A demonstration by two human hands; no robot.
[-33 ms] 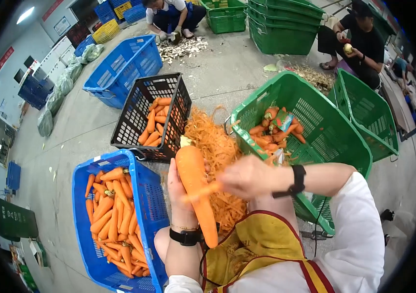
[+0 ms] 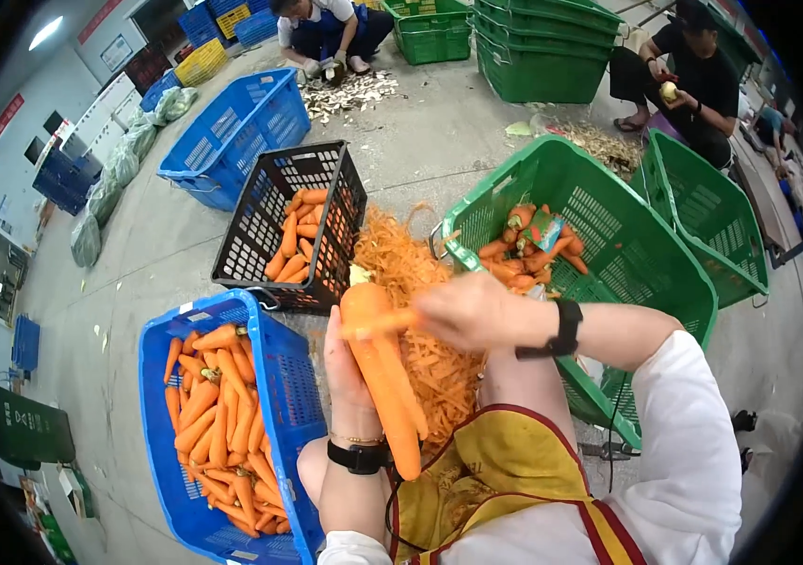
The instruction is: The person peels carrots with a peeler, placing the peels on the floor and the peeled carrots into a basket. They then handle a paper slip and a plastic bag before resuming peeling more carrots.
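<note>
My left hand [image 2: 347,367] is wrapped round a large carrot [image 2: 392,419] whose thick end points away from me. An orange peeler [image 2: 378,325], smeared by motion, lies across the carrot's upper part. My right hand [image 2: 477,313] grips its handle; the fingers are blurred. What looks like a strip of peel [image 2: 405,381] runs down the carrot's right side. Beyond and below the carrot is a heap of orange peelings [image 2: 390,247].
At my left stands a blue crate [image 2: 293,381] full of carrots. A black crate [image 2: 246,240] ahead holds several carrots; a green crate [image 2: 599,212] at right holds more. Another blue crate [image 2: 232,122] stands farther off. Two people [image 2: 331,33] [image 2: 703,80] crouch at the back.
My right hand and the peeler have moved up along the carrot toward its thick end. The strip on the carrot's right side now shows. My left hand stays nearly still.
</note>
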